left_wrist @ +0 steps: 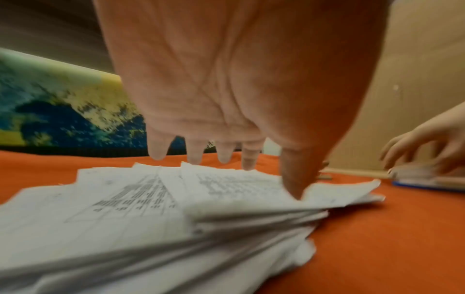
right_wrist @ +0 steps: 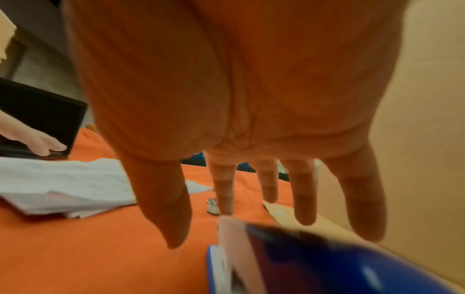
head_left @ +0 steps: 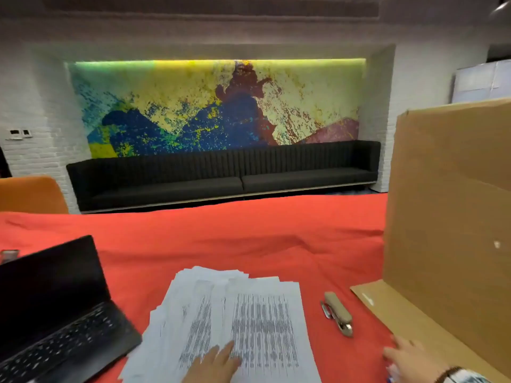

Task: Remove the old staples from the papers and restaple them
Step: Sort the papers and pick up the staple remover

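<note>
Head view: the left hand (head_left: pixel 213 363) lies flat, fingers straight, on the papers (head_left: pixel 249 313); the beige stapler (head_left: pixel 338 313) lies just beyond the right hand (head_left: pixel 406 357).

Left wrist view: the sheets are thin, limp and loosely fanned. Pin them near the fingertips and lift by one corner.

Right wrist view: the fingers hang spread and hold nothing, above a blue object (right_wrist: pixel 327 264), possibly a second stapler.

**Bare hands, a banded right wrist**

Both hands are bare, with no gloves or rings to be seen. The left hand (head_left: pixel 214 364) shows no sleeve. Just behind the right hand (head_left: pixel 406 357) sits a thin dark beaded bracelet (head_left: pixel 449 372), and behind that a white patterned cuff (head_left: pixel 467 378), its print too blurred to read.
</note>
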Tool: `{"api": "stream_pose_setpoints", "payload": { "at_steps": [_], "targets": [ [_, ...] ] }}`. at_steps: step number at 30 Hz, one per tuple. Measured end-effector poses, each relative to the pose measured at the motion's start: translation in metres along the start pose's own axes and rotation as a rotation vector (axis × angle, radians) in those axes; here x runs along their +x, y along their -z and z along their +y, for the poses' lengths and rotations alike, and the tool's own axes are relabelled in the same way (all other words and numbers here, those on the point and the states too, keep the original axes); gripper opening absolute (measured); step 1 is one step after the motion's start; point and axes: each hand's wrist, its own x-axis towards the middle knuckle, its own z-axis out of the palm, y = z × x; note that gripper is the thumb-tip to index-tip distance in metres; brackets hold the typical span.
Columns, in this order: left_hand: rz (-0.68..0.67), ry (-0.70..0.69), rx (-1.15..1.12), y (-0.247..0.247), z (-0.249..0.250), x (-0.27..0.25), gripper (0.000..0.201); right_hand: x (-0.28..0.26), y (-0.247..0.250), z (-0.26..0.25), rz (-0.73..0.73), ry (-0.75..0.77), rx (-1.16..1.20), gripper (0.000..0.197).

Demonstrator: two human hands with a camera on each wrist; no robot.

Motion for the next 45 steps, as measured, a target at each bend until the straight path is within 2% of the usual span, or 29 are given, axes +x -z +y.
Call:
{"api": "stream_pose_setpoints", "payload": {
  "at_steps": [1, 2, 6, 11, 15, 19, 21, 23, 26, 29, 31, 33, 34, 36, 38, 39, 41, 42, 45],
  "targets": [
    [0.050, -0.023, 0.068, 0.006, 0.006, -0.001, 0.090, 0.000, -0.004, -0.010, 0.008, 0.002, 0.038, 0.059],
    [0.091, -0.035, 0.096, -0.001, 0.012, -0.011, 0.076, -0.007, 0.000, -0.027, 0.068, -0.037, 0.050, 0.061],
    [0.106, 0.033, 0.046, -0.025, 0.030, -0.033, 0.076, -0.010, -0.023, -0.010, 0.038, -0.043, -0.019, 0.074],
    [0.184, 0.013, 0.092, -0.028, 0.035, -0.031, 0.060, 0.007, -0.022, 0.002, 0.094, -0.031, 0.053, 0.055],
    [0.295, -0.026, -0.004, -0.009, 0.029, -0.017, 0.053, 0.034, 0.001, -0.010, 0.124, -0.055, 0.012, 0.044],
    [0.190, -0.027, 0.058, -0.004, 0.024, 0.010, 0.074, 0.087, 0.018, -0.043, 0.234, -0.007, 0.069, 0.063],
    [0.126, -0.050, 0.101, -0.004, 0.022, 0.019, 0.078, 0.107, 0.025, -0.068, 0.244, 0.016, 0.077, 0.066],
    [0.054, -0.093, 0.127, -0.003, 0.021, 0.018, 0.078, 0.119, 0.028, -0.090, 0.204, 0.015, 0.075, 0.060],
    [-0.014, -0.159, 0.042, 0.001, 0.023, 0.007, 0.077, 0.126, 0.033, -0.108, 0.172, -0.011, 0.082, 0.036],
    [0.088, -0.186, -0.120, 0.007, 0.024, -0.005, 0.053, 0.117, 0.035, -0.109, 0.223, 0.001, 0.219, 0.025],
    [0.090, -0.147, -0.101, 0.005, 0.020, -0.007, 0.061, 0.100, 0.035, -0.106, 0.309, 0.095, 0.379, 0.025],
    [0.038, -0.137, 0.036, -0.004, 0.017, -0.008, 0.070, 0.067, 0.031, -0.106, 0.392, 0.268, 0.560, 0.037],
    [0.015, -0.146, 0.101, -0.011, 0.015, -0.011, 0.068, 0.049, 0.028, -0.106, 0.415, 0.357, 0.677, 0.041],
    [0.009, -0.199, 0.143, -0.024, 0.013, -0.020, 0.052, 0.012, 0.018, -0.106, 0.368, 0.475, 0.977, 0.040],
    [0.066, -0.238, 0.054, -0.035, 0.015, -0.030, 0.036, -0.019, 0.006, -0.111, 0.225, 0.492, 1.116, 0.035],
    [0.119, -0.229, -0.015, -0.038, 0.014, -0.034, 0.035, -0.029, -0.002, -0.115, 0.150, 0.488, 1.081, 0.033],
    [0.233, -0.176, -0.080, -0.042, 0.012, -0.035, 0.049, -0.036, -0.017, -0.126, 0.051, 0.478, 0.891, 0.030],
    [0.239, -0.152, -0.049, -0.044, 0.011, -0.032, 0.061, -0.035, -0.024, -0.131, 0.035, 0.467, 0.755, 0.031],
    [0.123, -0.050, 0.024, -0.042, 0.014, -0.023, 0.098, -0.026, -0.039, -0.150, 0.033, 0.413, 0.368, 0.048]
  ]
}}
